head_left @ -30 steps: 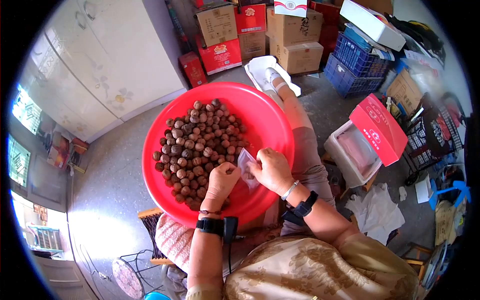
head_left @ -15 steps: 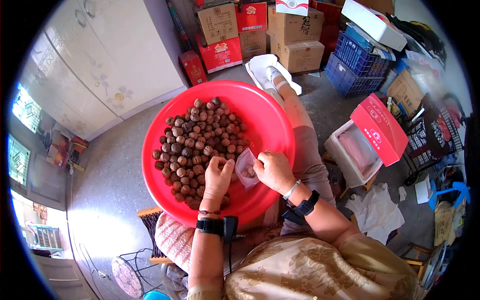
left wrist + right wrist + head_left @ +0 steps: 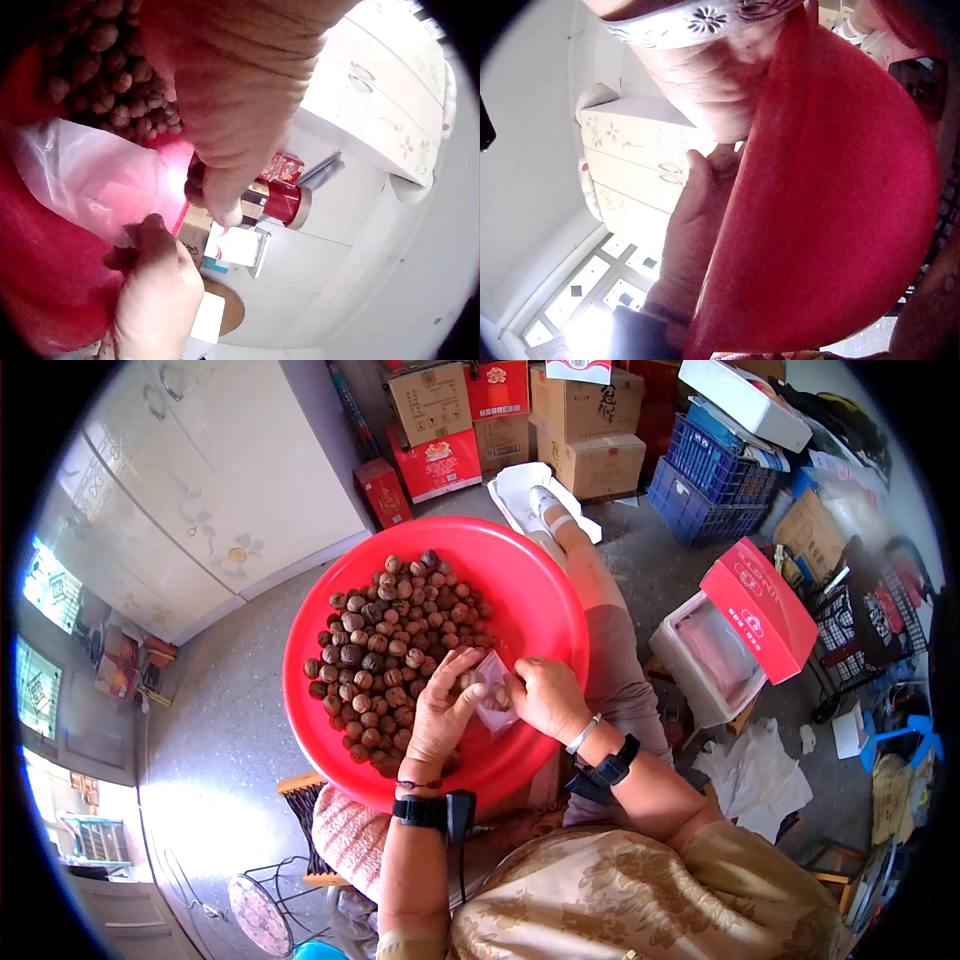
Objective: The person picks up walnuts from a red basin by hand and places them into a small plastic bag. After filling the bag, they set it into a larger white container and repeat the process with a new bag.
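Observation:
A red plastic basin (image 3: pixel 530 585) on the person's lap holds a heap of brown walnuts (image 3: pixel 375 650), mostly on its left side. Over the basin, a small clear plastic bag (image 3: pixel 494 670) has a few walnuts in it. The right hand (image 3: pixel 550 700) pinches the bag by its edge. Beside the bag's mouth, the left hand (image 3: pixel 440 710) has a dark walnut (image 3: pixel 196 180) between thumb and fingers, partly hidden by the hand in the left wrist view. In the right wrist view the basin wall covers the bag.
A white foam box (image 3: pixel 700 660) with a red lid flap stands at the right, near crumpled white paper (image 3: pixel 755 780). Behind are stacked cartons (image 3: pixel 590 420) and blue crates (image 3: pixel 710 490). A white cabinet (image 3: pixel 220 480) is at the left, a small round stool (image 3: pixel 260 915) at lower left.
The left hand drew back from the bag to the walnut heap, then came back to the bag's mouth with a walnut. The right hand has stayed on the bag.

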`<move>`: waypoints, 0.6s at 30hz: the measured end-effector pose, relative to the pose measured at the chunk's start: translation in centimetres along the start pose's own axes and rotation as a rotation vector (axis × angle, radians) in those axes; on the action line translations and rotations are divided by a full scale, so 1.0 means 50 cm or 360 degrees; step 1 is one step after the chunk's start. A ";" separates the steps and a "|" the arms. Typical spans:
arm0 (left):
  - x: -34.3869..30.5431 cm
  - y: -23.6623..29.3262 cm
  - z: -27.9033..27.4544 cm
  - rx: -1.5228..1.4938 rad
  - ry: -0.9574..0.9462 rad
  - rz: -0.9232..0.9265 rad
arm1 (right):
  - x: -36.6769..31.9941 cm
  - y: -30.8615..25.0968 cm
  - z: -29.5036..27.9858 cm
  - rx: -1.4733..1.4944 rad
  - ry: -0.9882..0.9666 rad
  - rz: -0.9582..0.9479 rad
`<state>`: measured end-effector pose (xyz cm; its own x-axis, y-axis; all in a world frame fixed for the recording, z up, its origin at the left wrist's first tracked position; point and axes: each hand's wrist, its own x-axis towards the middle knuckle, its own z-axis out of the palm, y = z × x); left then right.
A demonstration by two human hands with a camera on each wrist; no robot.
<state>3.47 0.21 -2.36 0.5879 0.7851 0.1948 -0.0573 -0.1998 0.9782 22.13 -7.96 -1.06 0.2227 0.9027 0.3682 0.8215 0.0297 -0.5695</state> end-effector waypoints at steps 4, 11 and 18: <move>0.002 0.024 0.003 -0.0002 0.0304 -0.0068 | 0.000 0.002 0.002 -0.0020 0.0008 0.0015; -0.002 -0.092 -0.029 0.1296 0.0276 -0.0069 | -0.001 0.008 0.008 0.0008 0.0072 -0.0049; -0.028 -0.160 -0.022 0.1078 -0.0510 -0.0362 | -0.002 0.010 0.009 0.0052 0.0064 -0.0039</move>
<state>2.20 1.36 -10.35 0.7363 0.6627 -0.1365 0.5369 -0.4494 0.7140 22.28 -7.86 -1.72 0.2240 0.8836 0.4112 0.8097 0.0661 -0.5832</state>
